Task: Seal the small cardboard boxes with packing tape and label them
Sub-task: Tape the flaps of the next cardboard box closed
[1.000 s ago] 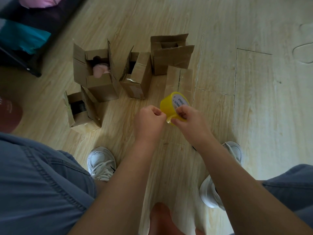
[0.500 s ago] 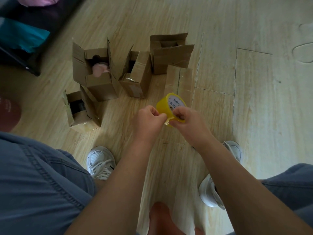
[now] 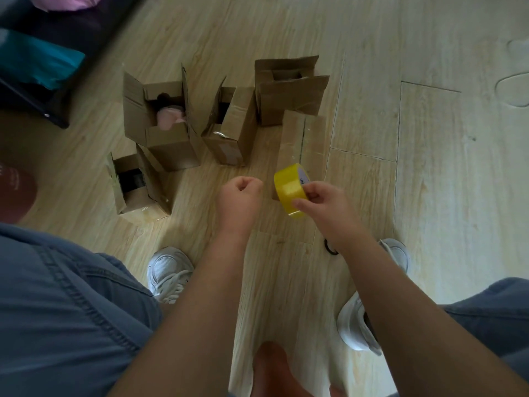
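Currently held: glossy yellow roll of packing tape [image 3: 289,193], white-labelled core, above wooden floor [image 3: 429,196], before closed brown cardboard box [image 3: 303,138].
Right hand [image 3: 323,207]: pinches roll between thumb and fingers.
Left hand [image 3: 240,193]: curled fist beside roll, apart, nothing seen held.

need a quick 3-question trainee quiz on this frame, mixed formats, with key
1. True or false: the yellow tape roll lies on the floor.
2. The box nearest the tape roll has: A) its flaps closed B) a pink item showing inside C) all its flaps standing open.
3. How many cardboard boxes are in view?

Key
1. False: the right hand holds it in its fingers, above the floor.
2. A. The pink item sits in an open box farther left.
3. Five.
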Tool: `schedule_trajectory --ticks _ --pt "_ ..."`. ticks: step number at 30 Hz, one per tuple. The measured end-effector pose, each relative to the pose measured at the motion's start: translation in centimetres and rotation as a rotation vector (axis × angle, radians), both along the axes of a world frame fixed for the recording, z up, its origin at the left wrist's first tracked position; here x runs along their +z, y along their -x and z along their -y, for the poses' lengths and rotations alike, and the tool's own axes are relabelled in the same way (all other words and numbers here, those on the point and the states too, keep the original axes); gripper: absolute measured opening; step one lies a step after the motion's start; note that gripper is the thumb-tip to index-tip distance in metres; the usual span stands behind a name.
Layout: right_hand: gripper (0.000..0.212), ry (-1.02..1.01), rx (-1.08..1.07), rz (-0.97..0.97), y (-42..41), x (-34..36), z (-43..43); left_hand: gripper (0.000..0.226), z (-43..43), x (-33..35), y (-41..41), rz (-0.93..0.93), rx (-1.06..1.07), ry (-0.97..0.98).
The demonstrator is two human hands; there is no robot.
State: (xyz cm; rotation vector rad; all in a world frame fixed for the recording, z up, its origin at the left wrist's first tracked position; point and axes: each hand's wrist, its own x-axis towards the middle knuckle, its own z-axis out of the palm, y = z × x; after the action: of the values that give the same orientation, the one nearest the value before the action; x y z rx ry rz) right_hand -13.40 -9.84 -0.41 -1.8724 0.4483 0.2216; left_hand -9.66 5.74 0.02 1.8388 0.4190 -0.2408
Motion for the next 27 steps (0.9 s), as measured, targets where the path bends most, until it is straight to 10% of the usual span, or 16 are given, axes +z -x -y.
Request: schedule_trajectory --ticks 10,19,27 --pt "0.013 -0.232 -0.051 -0.04 0.28 0.25 0.18 0.015 0.43 -0.42 0.79 -0.145 -0.303 0.262" --pt "0.045 0.345 0.055 0.192 -0.22 0.22 0.05 0.031 0.33 -0.88 0.33 -0.039 -0.322 0.121" --pt "0.027 0.276 0.131 0.19 -0.5 0.16 0.24 0.025 0.67 -0.44 0.55 -0.044 -0.386 0.165"
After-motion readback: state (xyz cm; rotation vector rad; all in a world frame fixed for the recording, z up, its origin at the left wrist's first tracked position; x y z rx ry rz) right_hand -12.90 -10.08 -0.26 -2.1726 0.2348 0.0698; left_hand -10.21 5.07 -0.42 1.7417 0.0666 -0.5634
